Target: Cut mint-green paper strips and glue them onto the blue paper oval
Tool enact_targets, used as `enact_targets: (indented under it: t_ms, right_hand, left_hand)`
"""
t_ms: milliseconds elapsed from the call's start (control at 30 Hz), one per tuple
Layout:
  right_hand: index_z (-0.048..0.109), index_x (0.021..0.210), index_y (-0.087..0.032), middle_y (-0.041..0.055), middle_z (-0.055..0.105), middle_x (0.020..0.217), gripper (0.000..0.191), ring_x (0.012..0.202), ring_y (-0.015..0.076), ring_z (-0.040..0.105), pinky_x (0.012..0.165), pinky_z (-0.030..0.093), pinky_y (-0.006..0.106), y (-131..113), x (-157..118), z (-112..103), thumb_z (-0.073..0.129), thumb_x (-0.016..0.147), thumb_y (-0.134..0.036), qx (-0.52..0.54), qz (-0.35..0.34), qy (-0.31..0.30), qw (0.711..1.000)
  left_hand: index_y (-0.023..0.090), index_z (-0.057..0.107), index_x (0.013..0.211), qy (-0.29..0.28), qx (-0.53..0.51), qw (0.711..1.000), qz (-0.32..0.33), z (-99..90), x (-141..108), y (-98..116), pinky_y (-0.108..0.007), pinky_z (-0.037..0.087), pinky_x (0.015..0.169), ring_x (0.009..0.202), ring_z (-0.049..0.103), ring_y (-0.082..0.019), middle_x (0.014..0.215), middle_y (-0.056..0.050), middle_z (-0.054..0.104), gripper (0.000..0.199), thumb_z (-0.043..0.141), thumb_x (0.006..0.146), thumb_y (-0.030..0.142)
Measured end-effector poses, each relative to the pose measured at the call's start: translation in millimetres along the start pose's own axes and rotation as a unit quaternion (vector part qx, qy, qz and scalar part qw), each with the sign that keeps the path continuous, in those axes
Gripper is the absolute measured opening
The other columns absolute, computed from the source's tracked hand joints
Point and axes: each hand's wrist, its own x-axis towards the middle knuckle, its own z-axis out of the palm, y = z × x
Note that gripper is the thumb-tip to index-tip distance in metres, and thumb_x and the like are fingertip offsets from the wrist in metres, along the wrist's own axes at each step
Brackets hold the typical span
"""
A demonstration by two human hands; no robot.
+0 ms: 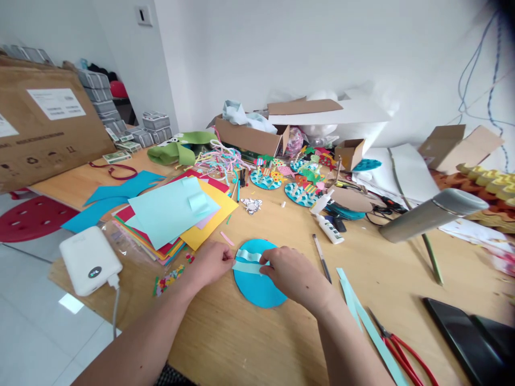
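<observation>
A round blue disc (261, 292) lies flat on the wooden table in front of me. Across its upper part runs a wavy light-blue paper strip (248, 256). Just below it, a second light-blue paper strip (246, 267) spans the disc between my hands. My left hand (215, 261) pinches that strip's left end at the disc's edge. From the right, my right hand (292, 271) reaches over the disc, thumb and fingers closed on the strip's other end. More long light-blue strips (370, 321) lie to the right, beside red-handled scissors (402, 348).
Coloured paper sheets (169, 214) are stacked at the left, near a white power bank (90, 261) with a cable. Decorated discs (265, 177), glue bottles (330, 229), a pen (322, 257) and a leaning silver flask (432, 214) stand or lie further back. A dark phone (462, 332) lies right.
</observation>
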Motion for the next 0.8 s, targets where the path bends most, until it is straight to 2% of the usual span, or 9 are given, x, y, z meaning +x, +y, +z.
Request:
enact_targets:
  t_ms: [800]
  right_hand:
    - [0.073,0.102,-0.018,0.0143,0.074,0.094,0.02,0.09,0.0294,0.07,0.071,0.048,0.034,-2.6,0.6,4.6,0.059,0.088,-0.023,-0.021,-0.008,-0.002,1.0]
  left_hand:
    - [0.019,0.062,0.062,0.014,0.051,0.999,0.0,3.6,1.4,0.2,-0.025,0.032,0.055,0.059,0.057,-0.015,0.062,0.0,0.065,0.014,0.06,0.074,0.026]
